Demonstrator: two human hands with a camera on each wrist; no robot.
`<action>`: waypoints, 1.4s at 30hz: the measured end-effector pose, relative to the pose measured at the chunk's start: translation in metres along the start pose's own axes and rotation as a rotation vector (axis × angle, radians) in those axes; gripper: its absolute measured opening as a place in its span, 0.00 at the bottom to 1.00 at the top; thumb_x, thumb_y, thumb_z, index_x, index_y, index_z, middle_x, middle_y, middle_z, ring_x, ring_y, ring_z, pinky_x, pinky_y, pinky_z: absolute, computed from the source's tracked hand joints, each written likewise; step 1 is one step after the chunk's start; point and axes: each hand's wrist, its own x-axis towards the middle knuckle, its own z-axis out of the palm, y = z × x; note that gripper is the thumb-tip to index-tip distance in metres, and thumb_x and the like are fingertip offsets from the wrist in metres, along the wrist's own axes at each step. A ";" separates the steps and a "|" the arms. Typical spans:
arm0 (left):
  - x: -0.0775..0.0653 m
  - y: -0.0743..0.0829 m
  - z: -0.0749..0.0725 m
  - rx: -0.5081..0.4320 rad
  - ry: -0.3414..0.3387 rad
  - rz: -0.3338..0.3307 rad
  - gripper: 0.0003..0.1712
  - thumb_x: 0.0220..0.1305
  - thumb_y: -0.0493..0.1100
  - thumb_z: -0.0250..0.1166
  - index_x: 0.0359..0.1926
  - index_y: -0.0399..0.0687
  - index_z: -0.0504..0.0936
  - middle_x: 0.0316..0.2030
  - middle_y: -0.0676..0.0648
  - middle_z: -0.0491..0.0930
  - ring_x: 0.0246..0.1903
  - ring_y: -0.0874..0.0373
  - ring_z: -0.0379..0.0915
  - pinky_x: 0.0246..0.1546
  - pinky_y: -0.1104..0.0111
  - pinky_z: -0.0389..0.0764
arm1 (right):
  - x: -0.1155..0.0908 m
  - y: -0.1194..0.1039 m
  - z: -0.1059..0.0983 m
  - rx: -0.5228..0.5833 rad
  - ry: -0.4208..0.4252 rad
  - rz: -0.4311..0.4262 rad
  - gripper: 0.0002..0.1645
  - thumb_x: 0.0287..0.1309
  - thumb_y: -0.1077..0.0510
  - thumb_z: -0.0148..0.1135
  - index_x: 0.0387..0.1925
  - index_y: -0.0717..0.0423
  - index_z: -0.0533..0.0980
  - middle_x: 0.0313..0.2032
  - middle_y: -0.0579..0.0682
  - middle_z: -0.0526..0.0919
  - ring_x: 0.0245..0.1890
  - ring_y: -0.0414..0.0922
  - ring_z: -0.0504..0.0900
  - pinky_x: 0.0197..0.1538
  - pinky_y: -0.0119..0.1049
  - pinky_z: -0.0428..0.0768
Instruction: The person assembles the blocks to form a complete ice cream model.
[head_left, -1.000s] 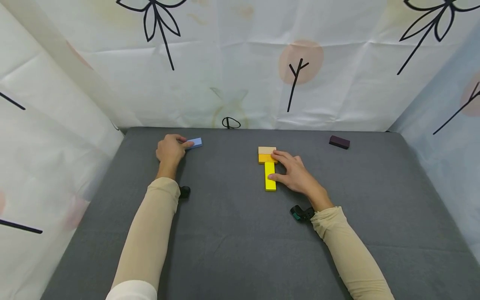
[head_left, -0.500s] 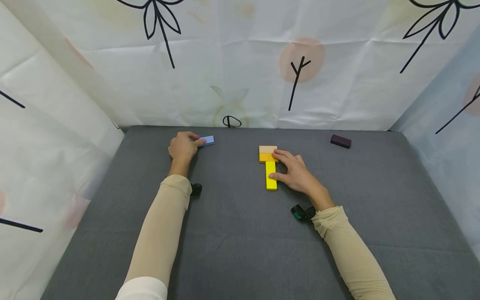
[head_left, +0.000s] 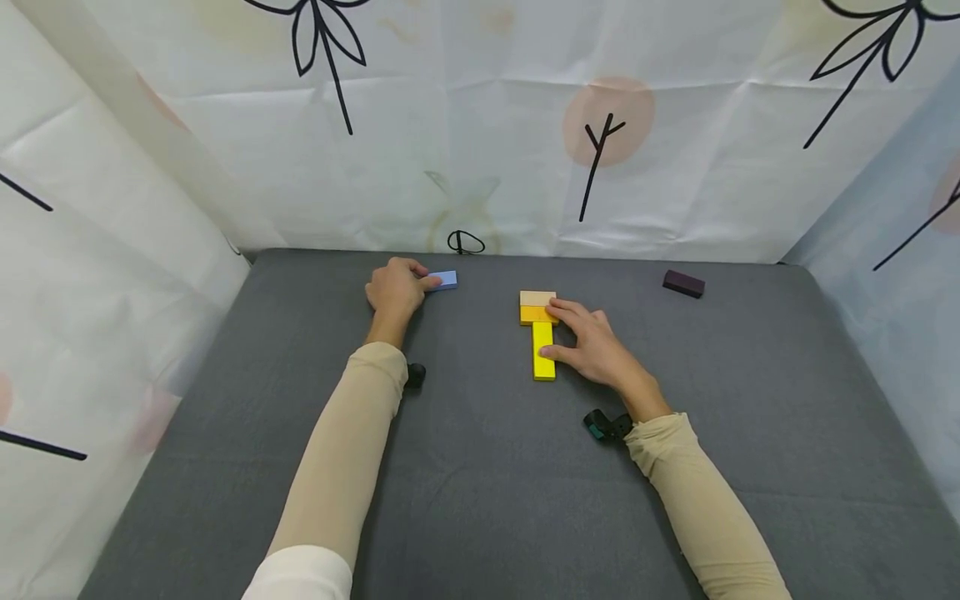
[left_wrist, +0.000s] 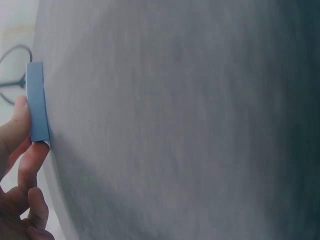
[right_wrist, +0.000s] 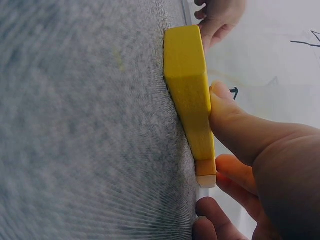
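Note:
Near the back of the table my left hand (head_left: 395,292) pinches a light blue block (head_left: 444,280) by its left end. In the left wrist view, the thumb lies along one face of this blue block (left_wrist: 37,102) and a finger is at its lower end. A yellow block (head_left: 543,367) stretches toward me below an orange block (head_left: 531,314), and a cream block (head_left: 537,297) lies against the orange one's far side; together they form a T. My right hand (head_left: 592,346) rests on this T, its thumb on the yellow block and fingertips on the orange block's right end.
A dark purple block (head_left: 683,283) lies at the back right of the grey cloth-covered table (head_left: 480,500). A white printed curtain (head_left: 495,167) rises behind the table edge and along both sides. Each wrist wears a small black camera (head_left: 607,425).
My left hand has slid to the right along the back of the table, carrying the light blue block toward the T of blocks. The right hand has stayed in place on the T.

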 end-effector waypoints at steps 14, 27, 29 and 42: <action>-0.007 0.027 0.015 0.007 -0.019 0.013 0.21 0.60 0.63 0.72 0.49 0.60 0.89 0.51 0.51 0.87 0.55 0.45 0.78 0.60 0.50 0.73 | 0.001 -0.001 -0.002 -0.005 -0.005 0.005 0.46 0.64 0.52 0.70 0.76 0.63 0.61 0.78 0.59 0.58 0.71 0.59 0.63 0.60 0.52 0.60; -0.013 0.048 0.027 0.008 -0.032 0.044 0.21 0.59 0.64 0.72 0.49 0.62 0.89 0.49 0.54 0.88 0.52 0.49 0.79 0.58 0.54 0.74 | 0.001 -0.001 -0.002 -0.001 0.001 0.011 0.46 0.63 0.51 0.71 0.76 0.62 0.62 0.78 0.59 0.59 0.71 0.59 0.63 0.62 0.53 0.61; -0.013 0.051 0.029 0.012 -0.032 0.048 0.21 0.59 0.64 0.72 0.49 0.62 0.90 0.49 0.54 0.88 0.52 0.49 0.79 0.58 0.54 0.74 | 0.001 -0.001 -0.002 -0.001 0.004 0.011 0.46 0.63 0.51 0.71 0.75 0.62 0.62 0.78 0.58 0.59 0.70 0.59 0.63 0.61 0.53 0.61; -0.018 0.068 0.038 0.024 -0.035 0.077 0.21 0.59 0.63 0.72 0.48 0.60 0.89 0.49 0.54 0.88 0.52 0.50 0.80 0.58 0.54 0.74 | 0.001 -0.001 -0.001 -0.004 0.013 0.007 0.45 0.63 0.52 0.71 0.75 0.63 0.63 0.78 0.59 0.60 0.69 0.59 0.64 0.60 0.52 0.61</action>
